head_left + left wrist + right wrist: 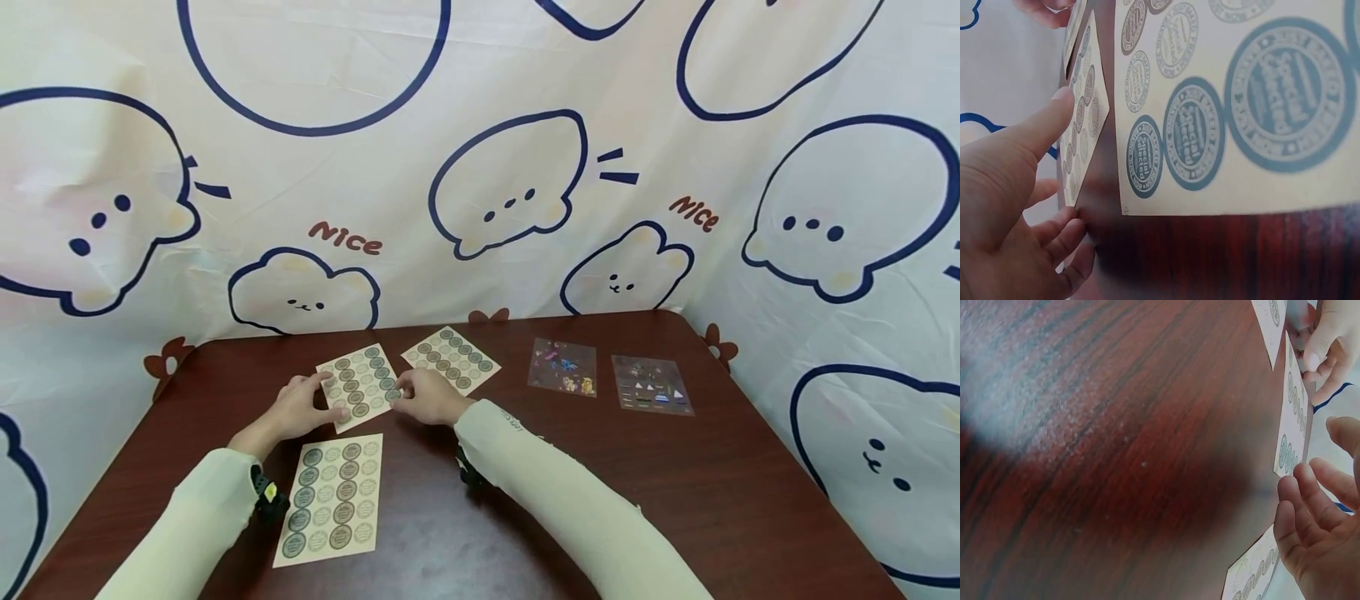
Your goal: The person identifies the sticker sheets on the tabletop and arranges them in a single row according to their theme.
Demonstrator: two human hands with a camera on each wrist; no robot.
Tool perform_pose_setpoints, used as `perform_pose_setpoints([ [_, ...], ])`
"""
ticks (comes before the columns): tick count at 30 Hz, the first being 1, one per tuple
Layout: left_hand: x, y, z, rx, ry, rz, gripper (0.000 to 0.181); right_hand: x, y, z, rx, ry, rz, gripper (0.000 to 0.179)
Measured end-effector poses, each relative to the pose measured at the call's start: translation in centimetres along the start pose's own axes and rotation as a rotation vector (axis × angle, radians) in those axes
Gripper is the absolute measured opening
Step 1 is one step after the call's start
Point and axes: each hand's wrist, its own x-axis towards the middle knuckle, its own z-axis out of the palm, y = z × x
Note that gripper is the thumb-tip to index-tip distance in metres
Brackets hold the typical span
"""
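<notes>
A cream sheet of round stickers (365,375) lies on the table between both hands. My left hand (295,407) is at its left edge, thumb and fingers spread apart, with the thumb reaching over the lower corner. At the right edge my right hand (431,396) touches the sheet with its fingertips; in the right wrist view its fingers (1307,506) are loosely bent and the thumb stands apart. Nearer to me lies a second sticker sheet (327,496), whose blue-grey rings read "Special Selected" in the left wrist view. A third sticker sheet (450,360) lies slanted behind the right hand.
Two transparent sheets lie at the right back: one with small colourful figures (562,367), another with small shapes (652,385). The dark reddish-brown table (750,500) backs onto a cloth curtain (510,75) printed with cartoon outlines.
</notes>
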Motion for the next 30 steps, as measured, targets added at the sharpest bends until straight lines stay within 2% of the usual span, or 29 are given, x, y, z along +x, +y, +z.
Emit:
perform_pose_setpoints([
  [6,0.4,-0.4,0.1,0.029,-0.005,-0.008,0.09,0.2,0.2,0.2,-0.017,-0.004,0.01,0.031],
  [12,0.8,-1.0,-0.2,-0.008,-0.065,-0.009,0.092,0.3,0.5,0.7,-0.049,-0.001,0.021,0.033],
  [23,1.1,-0.7,-1.2,-0.071,-0.16,-0.014,0.09,1.5,1.3,1.5,-0.084,-0.014,0.05,0.07],
  [30,1.1,-1.2,-1.5,-0.098,-0.198,-0.033,0.09,1.7,1.1,1.9,-0.076,-0.014,0.111,0.08],
])
